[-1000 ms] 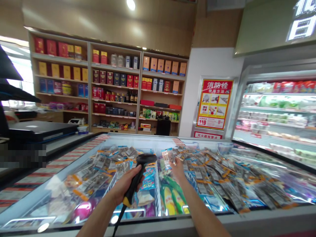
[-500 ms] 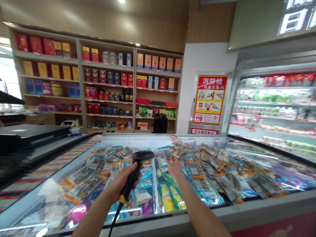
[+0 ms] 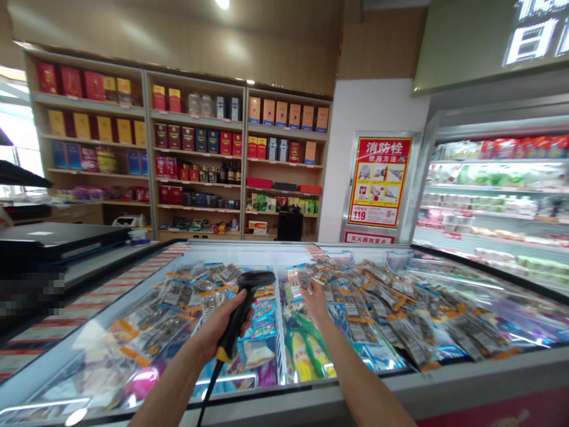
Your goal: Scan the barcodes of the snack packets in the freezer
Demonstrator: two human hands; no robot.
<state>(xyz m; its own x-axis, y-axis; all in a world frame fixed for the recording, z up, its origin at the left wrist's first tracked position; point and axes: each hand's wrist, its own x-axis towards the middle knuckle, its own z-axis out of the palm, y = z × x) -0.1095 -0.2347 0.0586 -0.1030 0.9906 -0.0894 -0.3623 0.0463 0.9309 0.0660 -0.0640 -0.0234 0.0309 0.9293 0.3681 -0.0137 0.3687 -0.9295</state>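
A black barcode scanner (image 3: pixel 240 317) with a yellow base ring is wrapped in the fingers of my left hand (image 3: pixel 217 326). Its head points right, and its cable drops below. My right hand (image 3: pixel 316 303) pinches a small clear packet (image 3: pixel 297 280) with a blue top edge, held upright just right of the scanner's head. Both hands are above the glass top of a chest freezer (image 3: pixel 311 388). Many similar packets (image 3: pixel 355 296) with orange and blue ends lie spread on the glass to the right, and more packets (image 3: pixel 178 290) lie to the left.
Under the glass are colourful frozen goods (image 3: pixel 306 353) and a white wire divider (image 3: pixel 280 338). A dark counter device (image 3: pixel 57 240) stands at the left. Shelves (image 3: pixel 195 118) with boxes line the back wall, beside a red fire-hydrant poster (image 3: pixel 380 181). A lit display fridge (image 3: pixel 498 196) is at the right.
The packet in my right hand has tilted slightly, and a reddish glow now shows on it. The scanner has barely moved; the whole view has shifted slightly.
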